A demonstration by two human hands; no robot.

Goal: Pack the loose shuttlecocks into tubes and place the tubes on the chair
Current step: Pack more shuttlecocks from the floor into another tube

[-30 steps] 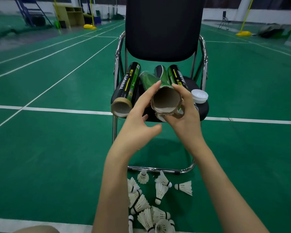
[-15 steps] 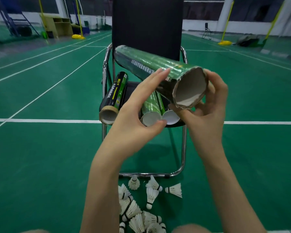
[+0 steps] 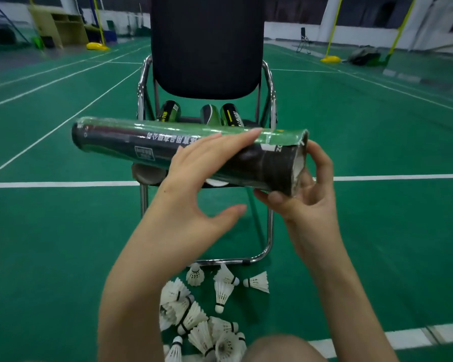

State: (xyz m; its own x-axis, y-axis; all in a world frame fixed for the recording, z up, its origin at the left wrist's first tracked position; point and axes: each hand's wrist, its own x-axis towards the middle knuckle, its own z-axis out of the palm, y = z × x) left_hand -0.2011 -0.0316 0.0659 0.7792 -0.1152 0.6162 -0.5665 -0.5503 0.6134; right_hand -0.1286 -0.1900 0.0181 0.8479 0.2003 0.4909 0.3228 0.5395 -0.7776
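Lying crosswise, tube (image 3: 147, 142) rests between both hands' fingers (image 3: 322, 163).

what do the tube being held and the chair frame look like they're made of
The held tube looks like cardboard under a glossy printed wrap: its open end by the right hand shows a torn, pale, fibrous rim, and the green side catches the light. The chair frame looks like polished or chromed metal tubing, since it is shiny, silvery and bent in smooth curves.
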